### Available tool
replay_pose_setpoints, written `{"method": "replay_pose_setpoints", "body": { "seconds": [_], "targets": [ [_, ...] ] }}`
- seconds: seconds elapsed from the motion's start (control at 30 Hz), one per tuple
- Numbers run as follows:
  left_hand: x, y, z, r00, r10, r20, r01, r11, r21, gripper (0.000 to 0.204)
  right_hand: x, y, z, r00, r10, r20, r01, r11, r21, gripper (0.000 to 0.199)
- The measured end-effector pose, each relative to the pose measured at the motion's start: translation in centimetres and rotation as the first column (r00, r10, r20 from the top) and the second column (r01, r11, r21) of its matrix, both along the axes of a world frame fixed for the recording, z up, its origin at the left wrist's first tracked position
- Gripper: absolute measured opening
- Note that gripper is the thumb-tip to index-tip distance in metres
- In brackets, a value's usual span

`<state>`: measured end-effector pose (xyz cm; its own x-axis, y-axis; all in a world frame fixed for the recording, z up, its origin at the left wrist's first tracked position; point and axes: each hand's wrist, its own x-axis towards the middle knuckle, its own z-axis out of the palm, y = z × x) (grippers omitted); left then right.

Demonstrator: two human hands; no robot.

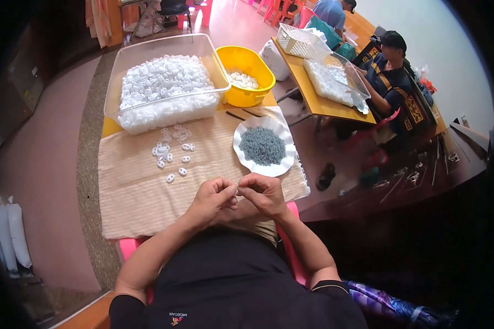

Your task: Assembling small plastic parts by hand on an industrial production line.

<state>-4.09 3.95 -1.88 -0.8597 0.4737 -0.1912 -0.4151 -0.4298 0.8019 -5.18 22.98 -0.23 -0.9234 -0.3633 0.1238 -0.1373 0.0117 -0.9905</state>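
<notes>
At the far left, well away from the hands, white sacks (8, 233) are stood upright on the floor. Ahead and left of the hands, a clear plastic tub (148, 55) heaped with small white parts is set at the far edge of a beige cloth (137, 197). Between that tub and the hands, loose white clips (173, 153) are scattered on the cloth.

The left hand (214, 197) is held just above the near edge of the cloth, its fingertips pressed together. The right hand (266, 193) is brought against it, fingers pinched likewise. A tiny pale piece (237, 189) is gripped where the two sets of fingertips meet; its shape cannot be told.

Beyond the hands, a yellow basin (258, 74) holding more white parts is seen beside the tub. Just ahead and right of the right hand, a white scalloped plate (241, 143) is filled with small grey-blue pieces (262, 146). Further right, on another yellow table, a white lattice basket (297, 41) and a second clear tub (335, 79) are placed, with a seated person (389, 82) beside them.
</notes>
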Motion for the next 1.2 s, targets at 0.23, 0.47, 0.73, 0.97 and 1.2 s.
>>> {"method": "replay_pose_setpoints", "body": {
  "seconds": [0.23,0.47,0.73,0.97,1.2],
  "targets": [
    [0.0,0.0,0.1,1.000,0.008,0.003,-0.008,1.000,-0.003,0.018,-0.2,0.0,0.2,0.961,0.011,-0.276,0.018,0.995,0.100,0.010],
    [-0.1,0.0,0.1,1.000,0.009,-0.001,-0.009,1.000,-0.027,0.017,-0.1,-0.1,0.2,0.967,-0.006,-0.253,0.049,0.985,0.163,0.009],
    [0.2,0.1,-0.3,1.000,-0.001,-0.009,0.001,1.000,-0.028,0.016,0.4,0.0,0.0,0.999,-0.029,0.020,0.030,0.999,-0.027,0.011],
    [-0.2,0.0,0.0,1.000,-0.004,0.002,0.004,1.000,0.005,0.017,-0.4,0.4,-0.3,0.996,0.048,-0.077,-0.052,0.998,-0.046,0.011],
    [-0.4,0.0,0.0,0.998,0.031,-0.052,-0.034,0.997,-0.066,0.016,-0.3,-0.5,0.7,0.997,-0.046,0.064,0.045,0.999,0.007,0.011]
  ]
}}
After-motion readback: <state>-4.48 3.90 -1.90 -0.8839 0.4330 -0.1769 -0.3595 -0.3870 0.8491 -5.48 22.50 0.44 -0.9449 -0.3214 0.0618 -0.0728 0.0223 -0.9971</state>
